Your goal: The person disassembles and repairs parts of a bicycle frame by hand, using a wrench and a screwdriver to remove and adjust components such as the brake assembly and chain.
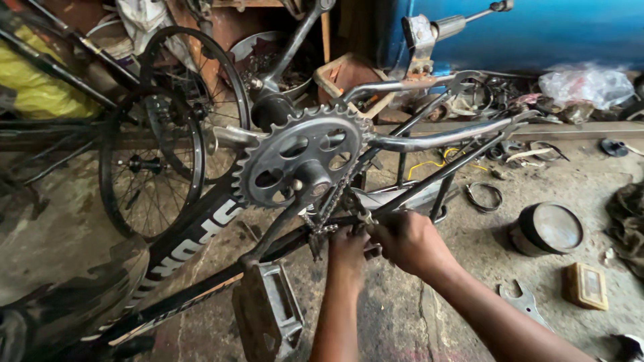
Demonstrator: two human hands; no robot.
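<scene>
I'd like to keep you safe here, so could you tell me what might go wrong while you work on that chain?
Both the left hand and right hand grip the chain just below the toothed chainring; if the crank turns, fingers could get pinched. The spanner and small box lie loose on the floor, possible trip hazards.

Two wheels (151, 164), one chainring (298, 157), one pedal (268, 318), one spanner (522, 302).
</scene>
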